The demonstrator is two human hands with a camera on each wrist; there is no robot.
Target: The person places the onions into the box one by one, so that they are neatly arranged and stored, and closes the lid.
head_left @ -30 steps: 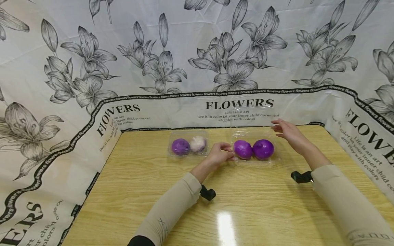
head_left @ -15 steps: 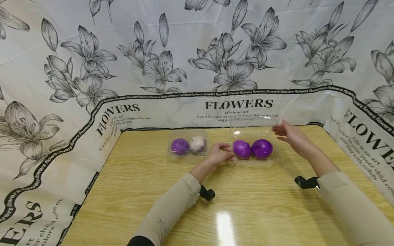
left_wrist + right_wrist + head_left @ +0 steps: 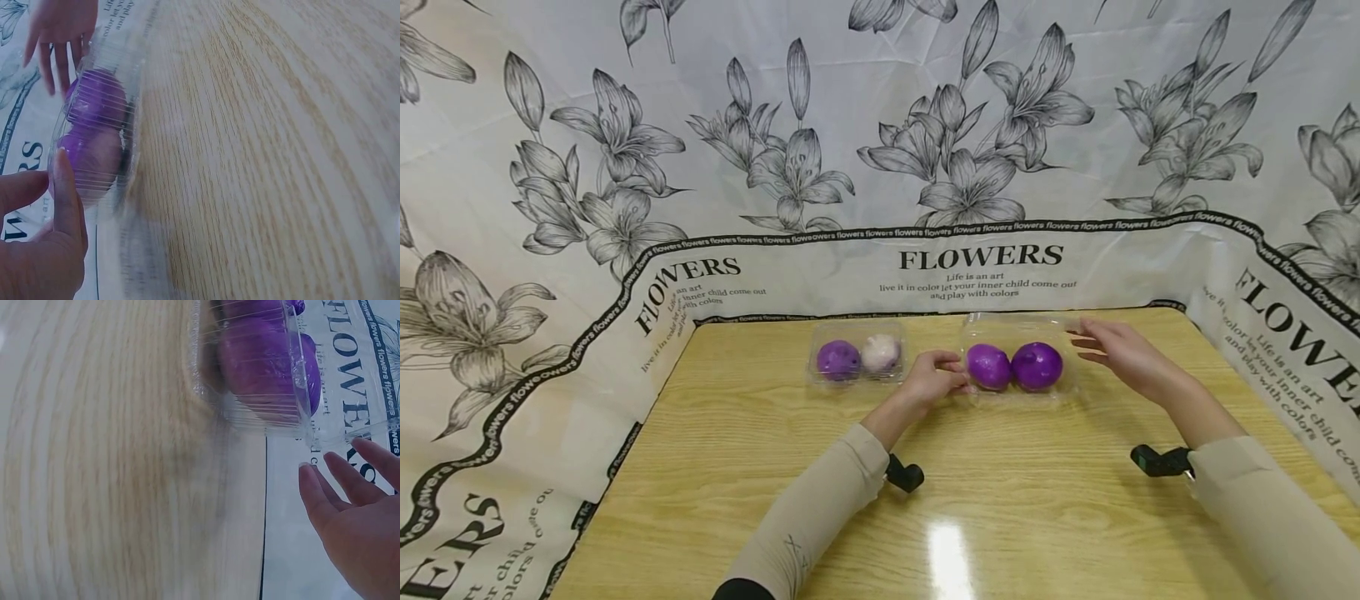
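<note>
A clear plastic box (image 3: 1022, 398) at the back of the table holds two glossy purple balls, the left one (image 3: 988, 367) and the right one (image 3: 1037, 365). Its lid (image 3: 1018, 323) is raised at a slant behind them. My left hand (image 3: 929, 377) holds the box's left end; in the left wrist view its thumb and a finger (image 3: 65, 194) are at the rim. My right hand (image 3: 1123, 350) is at the lid's right edge, fingers extended. The right wrist view has those fingertips (image 3: 359, 447) right beside the lid's clear edge.
Left of my left hand, a second clear box (image 3: 857, 377) contains a purple ball (image 3: 838, 360) and a whitish one (image 3: 880, 353). A flower-printed cloth (image 3: 820, 275) rises behind the wooden table (image 3: 775, 467). Black devices (image 3: 1160, 461) hang under both wrists.
The lid has swung down from nearly upright toward the balls. My right hand has lowered along with it and shifted slightly right. My left hand has stayed at the box's left end.
</note>
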